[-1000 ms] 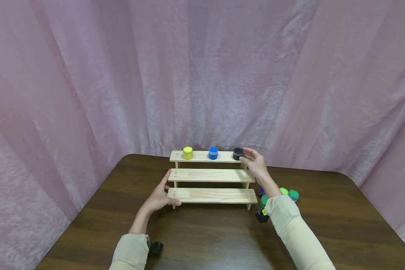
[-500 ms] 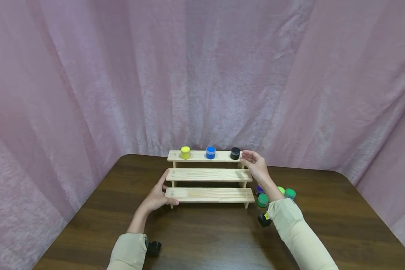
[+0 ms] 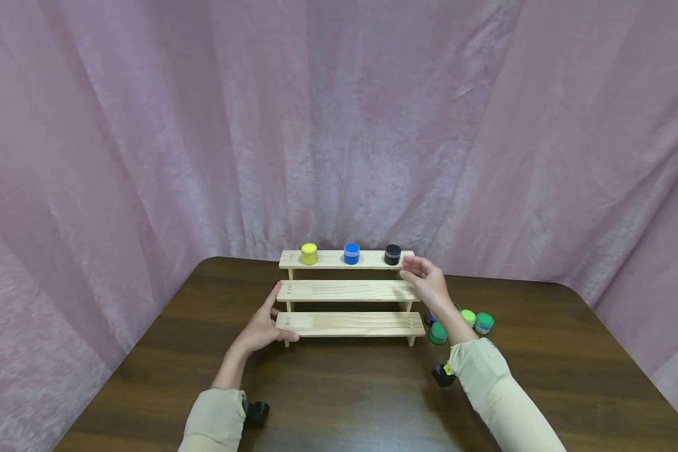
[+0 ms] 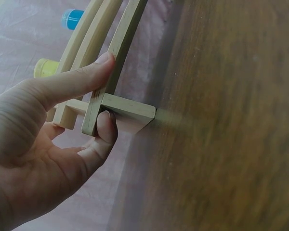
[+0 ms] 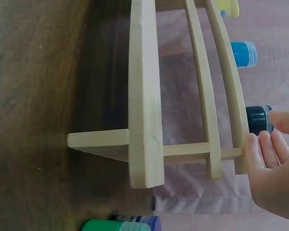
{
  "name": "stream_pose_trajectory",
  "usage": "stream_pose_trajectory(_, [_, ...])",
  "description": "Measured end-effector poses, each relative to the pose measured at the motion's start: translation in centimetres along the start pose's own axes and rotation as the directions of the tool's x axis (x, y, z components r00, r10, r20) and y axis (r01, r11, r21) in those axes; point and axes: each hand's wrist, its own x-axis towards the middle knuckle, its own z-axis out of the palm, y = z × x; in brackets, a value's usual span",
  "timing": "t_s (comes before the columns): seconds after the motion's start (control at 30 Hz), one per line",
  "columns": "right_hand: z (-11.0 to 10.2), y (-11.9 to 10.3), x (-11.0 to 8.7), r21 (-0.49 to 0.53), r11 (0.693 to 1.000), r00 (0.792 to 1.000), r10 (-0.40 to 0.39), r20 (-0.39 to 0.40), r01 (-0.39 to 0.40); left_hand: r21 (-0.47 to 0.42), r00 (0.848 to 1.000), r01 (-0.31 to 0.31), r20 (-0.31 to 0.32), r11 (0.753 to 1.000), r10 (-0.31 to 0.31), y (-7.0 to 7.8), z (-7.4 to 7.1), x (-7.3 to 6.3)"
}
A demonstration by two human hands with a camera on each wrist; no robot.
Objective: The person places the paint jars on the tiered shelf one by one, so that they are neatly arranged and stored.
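A three-tier wooden display stand (image 3: 350, 290) stands on the table. My left hand (image 3: 262, 328) grips its left end, thumb on the lowest shelf and fingertips curled beneath, as the left wrist view shows (image 4: 62, 144). On the top shelf a yellow paint jar (image 3: 309, 254), a blue paint jar (image 3: 351, 254) and a black paint jar (image 3: 392, 255) sit upright, spaced apart. My right hand (image 3: 429, 284) is by the top shelf's right end, just right of the black jar, its fingers loosely extended and holding nothing. In the right wrist view its fingertips lie close to the black jar (image 5: 256, 119).
Right of the stand, several more jars are grouped on the brown table (image 3: 350, 395), among them a green jar (image 3: 438, 333), a light green jar (image 3: 468, 317) and another green jar (image 3: 484, 323). My right forearm partly covers the group. A pink curtain (image 3: 339, 125) hangs behind.
My right hand has drawn slightly away from the black jar, down and to the right, leaving it on the top shelf. The left hand keeps its grip. The head view has shifted slightly.
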Motion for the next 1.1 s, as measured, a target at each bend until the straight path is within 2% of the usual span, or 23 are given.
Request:
stream_pose_trajectory(0.13, [0.1, 0.3, -0.4, 0.022, 1.0, 1.0, 0.016, 0.018, -0.016, 0.005, 1.0, 0.001, -0.006, 1.0, -0.001, 0.1, 0.0, 0.0])
stream_pose_trajectory(0.37, [-0.1, 1.1, -0.7, 0.13, 0.989, 0.997, 0.059, 0.045, -0.065, 0.012, 1.0, 0.004, -0.009, 1.0, -0.004, 0.2, 0.0, -0.1])
stream_pose_trajectory(0.6, [-0.4, 1.9, -1.0, 0.191, 0.981, 0.999, 0.039, 0.031, -0.044, 0.005, 1.0, 0.0, -0.007, 1.0, 0.0, 0.1, 0.0, -0.1])
stream_pose_trajectory(1.1, [-1.2, 2.4, -1.7, 0.187, 0.982, 0.999, 0.038, 0.001, -0.037, 0.004, 1.0, 0.004, -0.011, 1.0, -0.004, 0.0, 0.0, -0.1])
